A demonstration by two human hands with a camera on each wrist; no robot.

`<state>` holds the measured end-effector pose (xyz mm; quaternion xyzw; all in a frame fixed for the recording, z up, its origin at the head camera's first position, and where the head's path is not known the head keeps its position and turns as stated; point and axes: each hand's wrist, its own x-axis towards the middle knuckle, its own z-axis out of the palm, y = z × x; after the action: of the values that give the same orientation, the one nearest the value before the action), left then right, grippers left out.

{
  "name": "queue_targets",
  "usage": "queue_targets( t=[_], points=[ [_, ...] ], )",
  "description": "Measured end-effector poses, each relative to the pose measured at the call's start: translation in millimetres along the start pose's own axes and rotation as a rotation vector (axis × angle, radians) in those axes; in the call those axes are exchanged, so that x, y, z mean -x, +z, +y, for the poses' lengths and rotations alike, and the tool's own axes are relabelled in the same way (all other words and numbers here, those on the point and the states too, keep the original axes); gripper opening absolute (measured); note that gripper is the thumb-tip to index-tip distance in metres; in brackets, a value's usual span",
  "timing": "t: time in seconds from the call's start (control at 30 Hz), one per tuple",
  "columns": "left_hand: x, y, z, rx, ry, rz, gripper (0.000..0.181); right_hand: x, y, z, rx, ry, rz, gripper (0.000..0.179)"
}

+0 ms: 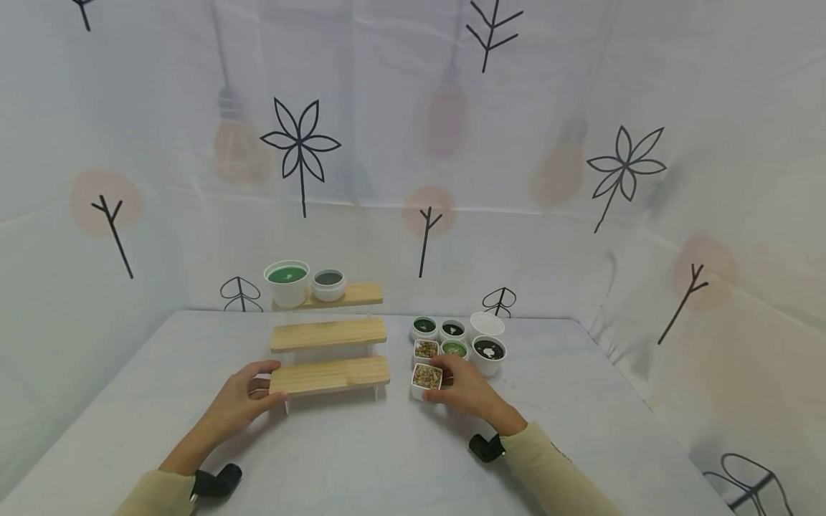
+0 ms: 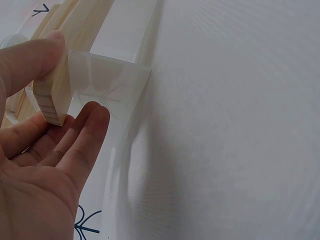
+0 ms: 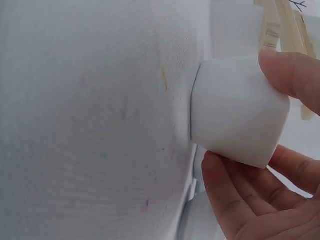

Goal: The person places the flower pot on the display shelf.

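A three-step wooden shelf (image 1: 329,375) on clear supports stands left of centre. My left hand (image 1: 239,403) grips the left end of its lowest board; in the left wrist view the thumb lies on the board's (image 2: 59,95) top and some fingers are underneath. My right hand (image 1: 467,390) holds a square white pot (image 1: 426,378) with brown granules on top, thumb on one side and fingers on the other. In the right wrist view this pot's (image 3: 235,110) base is at the table surface; whether it touches is hard to tell.
A large white pot with green filling (image 1: 288,281) and a smaller round pot (image 1: 329,285) sit on the top step. Behind my right hand cluster several more pots, including a second square one (image 1: 426,350) and a dark-filled round one (image 1: 488,354). A printed curtain (image 1: 400,158) hangs behind.
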<state>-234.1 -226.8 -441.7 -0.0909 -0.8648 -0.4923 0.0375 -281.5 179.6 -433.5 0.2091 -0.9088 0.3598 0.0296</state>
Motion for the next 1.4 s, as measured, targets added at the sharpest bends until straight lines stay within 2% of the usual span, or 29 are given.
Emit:
queue_targets(
  t=[0.53, 0.87, 1.13, 1.4],
  points=[
    [1.6, 0.1, 0.9, 0.019, 0.016, -0.003, 0.071, 0.7, 0.0, 1.4, -0.016, -0.004, -0.007, 0.056],
    [1.2, -0.1, 1.2, -0.002, 0.022, 0.001, 0.07, 0.1, -1.5, -1.9, -0.07, -0.021, 0.003, 0.052],
    [1.2, -1.3, -0.7, -0.004, 0.012, 0.01, 0.071, -4.6, -6.5, -11.2, -0.087, -0.097, 0.027, 0.052],
    [-0.2, -0.2, 0.4, -0.015, -0.005, 0.01, 0.071, -17.3, -17.1, -25.5, -0.032, -0.173, 0.053, 0.052]
  ],
)
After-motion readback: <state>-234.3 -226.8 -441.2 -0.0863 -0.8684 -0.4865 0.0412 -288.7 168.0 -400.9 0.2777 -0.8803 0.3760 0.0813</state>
